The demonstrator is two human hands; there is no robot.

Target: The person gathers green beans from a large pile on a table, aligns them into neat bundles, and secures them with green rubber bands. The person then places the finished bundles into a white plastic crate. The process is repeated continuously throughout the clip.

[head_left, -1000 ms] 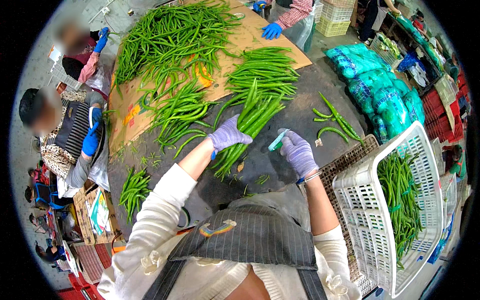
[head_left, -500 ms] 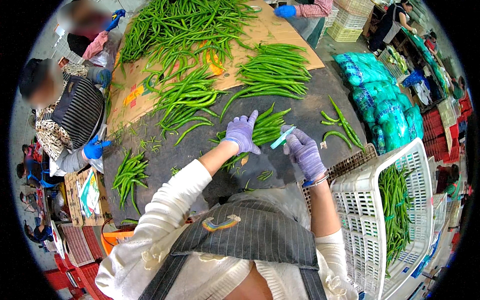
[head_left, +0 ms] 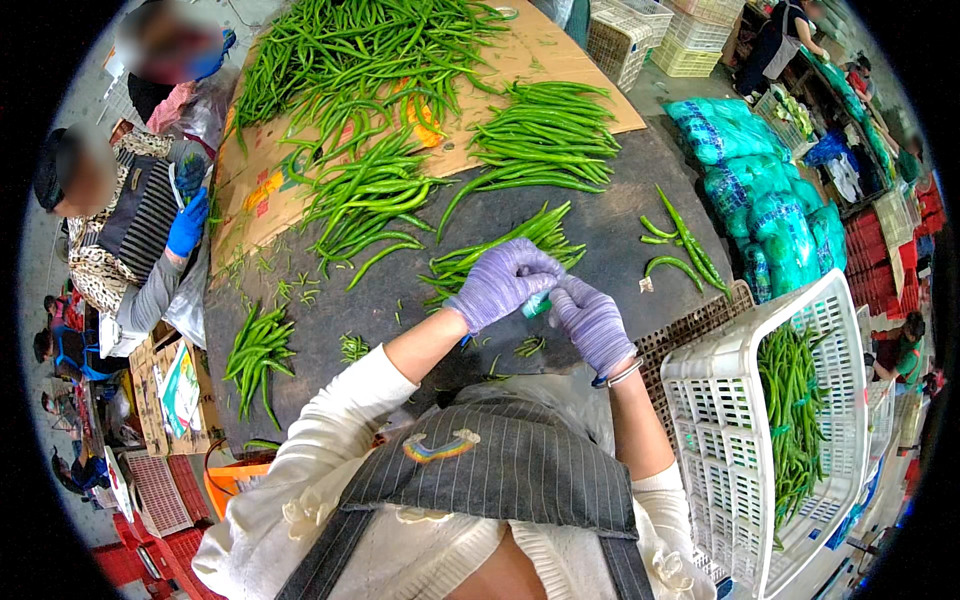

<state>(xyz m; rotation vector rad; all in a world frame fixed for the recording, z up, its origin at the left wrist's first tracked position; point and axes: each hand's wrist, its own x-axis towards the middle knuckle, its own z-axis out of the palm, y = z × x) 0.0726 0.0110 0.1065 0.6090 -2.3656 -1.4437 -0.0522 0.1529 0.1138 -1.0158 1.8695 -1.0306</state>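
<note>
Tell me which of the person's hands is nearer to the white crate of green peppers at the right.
Right. The right hand is left of the crate, apart from it; the left hand is farther left, beyond the right hand.

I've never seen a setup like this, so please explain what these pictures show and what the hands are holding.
There's no machine here: these are a person's left hand and right hand, both purple-gloved. A wide fisheye camera worn on the head looks down, so edges bend; picture left is the person's left. Green peppers lie in piles on a dark table and cardboard, with one bunch partly under the left hand. The right hand appears to pinch a teal strip; whether the left grips it too is hidden. A white crate at right holds more peppers.
</note>
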